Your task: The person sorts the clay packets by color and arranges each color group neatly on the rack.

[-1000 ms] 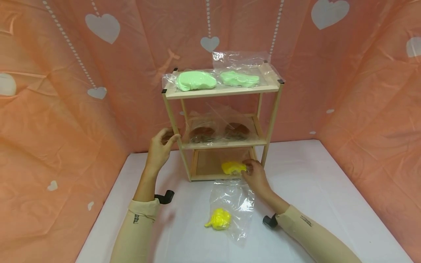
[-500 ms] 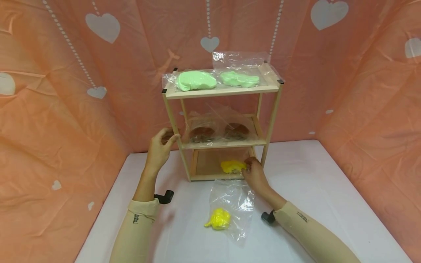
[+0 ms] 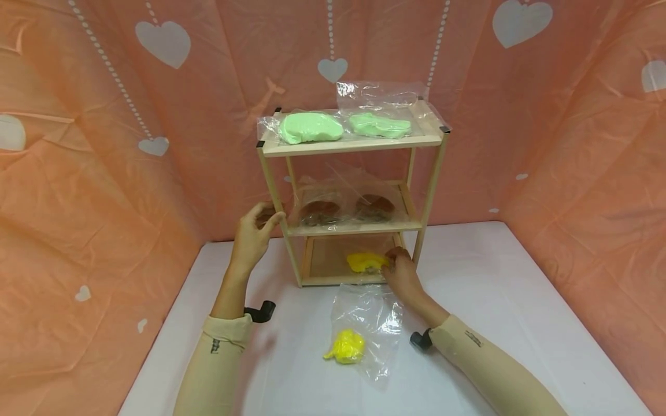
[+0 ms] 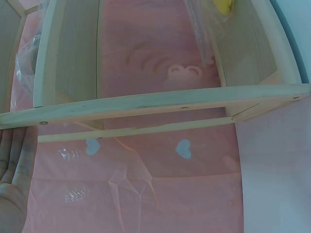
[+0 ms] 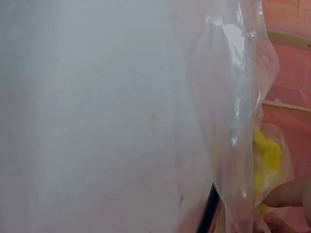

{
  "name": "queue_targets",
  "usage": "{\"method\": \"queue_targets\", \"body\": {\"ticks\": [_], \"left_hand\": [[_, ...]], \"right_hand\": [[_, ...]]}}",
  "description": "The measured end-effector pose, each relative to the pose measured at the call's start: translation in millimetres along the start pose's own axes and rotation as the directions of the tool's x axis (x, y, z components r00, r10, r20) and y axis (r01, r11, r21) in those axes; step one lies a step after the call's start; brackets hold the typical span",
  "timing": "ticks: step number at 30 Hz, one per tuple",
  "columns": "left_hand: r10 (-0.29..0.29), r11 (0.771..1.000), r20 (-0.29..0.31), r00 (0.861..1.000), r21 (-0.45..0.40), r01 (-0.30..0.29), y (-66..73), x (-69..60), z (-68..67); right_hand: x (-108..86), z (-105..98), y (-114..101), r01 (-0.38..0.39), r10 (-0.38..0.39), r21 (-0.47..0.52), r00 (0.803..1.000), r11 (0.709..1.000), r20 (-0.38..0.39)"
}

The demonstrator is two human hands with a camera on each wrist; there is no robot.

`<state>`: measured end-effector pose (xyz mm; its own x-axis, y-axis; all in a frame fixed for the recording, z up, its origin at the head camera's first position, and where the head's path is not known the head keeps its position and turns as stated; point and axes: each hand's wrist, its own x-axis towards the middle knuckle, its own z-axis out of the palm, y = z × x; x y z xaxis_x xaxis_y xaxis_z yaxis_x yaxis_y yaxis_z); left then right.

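A small three-tier wooden shelf rack (image 3: 354, 148) stands at the back of the white table. My left hand (image 3: 252, 237) holds its left front post at middle-tier height, thumb in front; its fingers show beside the post in the left wrist view. At the bottom tier, my right hand (image 3: 406, 280) pinches the right end of a yellow clay-like lump (image 3: 364, 262) in a clear plastic bag. Thin film hangs beside that lump in the right wrist view. A second yellow lump (image 3: 347, 346) lies on the table in front, at the clear bag (image 3: 366, 312).
Two pale green lumps (image 3: 310, 127) in clear plastic lie on the top tier. Two brown lumps (image 3: 374, 207), also wrapped, sit on the middle tier. A pink-orange cloth (image 3: 224, 86) with white hearts encloses the table (image 3: 468, 323) at the back and sides.
My right hand and forearm have shifted slightly left, and the yellow lump in its fingers has moved a little left on the bottom tier. My left hand stays on the post.
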<state>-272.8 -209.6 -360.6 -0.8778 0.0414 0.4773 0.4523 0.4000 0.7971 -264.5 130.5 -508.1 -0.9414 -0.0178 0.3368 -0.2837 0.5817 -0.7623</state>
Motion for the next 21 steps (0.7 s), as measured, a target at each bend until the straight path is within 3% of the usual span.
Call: {"method": "queue_targets", "body": {"ticks": [13, 21], "left_hand": [[0.02, 1.0, -0.005, 1.0, 0.012, -0.02, -0.8, 0.0, 1.1], [0.018, 1.0, -0.001, 1.0, 0.005, -0.018, 1.1, -0.5, 0.1]], "right_hand": [[5.8, 0.5, 0.8, 0.034, -0.033, -0.077, 0.999, 0.996, 0.012], [-0.7, -2.5, -3.2, 0.082, -0.08, -0.092, 0.996, 0.992, 0.027]]}}
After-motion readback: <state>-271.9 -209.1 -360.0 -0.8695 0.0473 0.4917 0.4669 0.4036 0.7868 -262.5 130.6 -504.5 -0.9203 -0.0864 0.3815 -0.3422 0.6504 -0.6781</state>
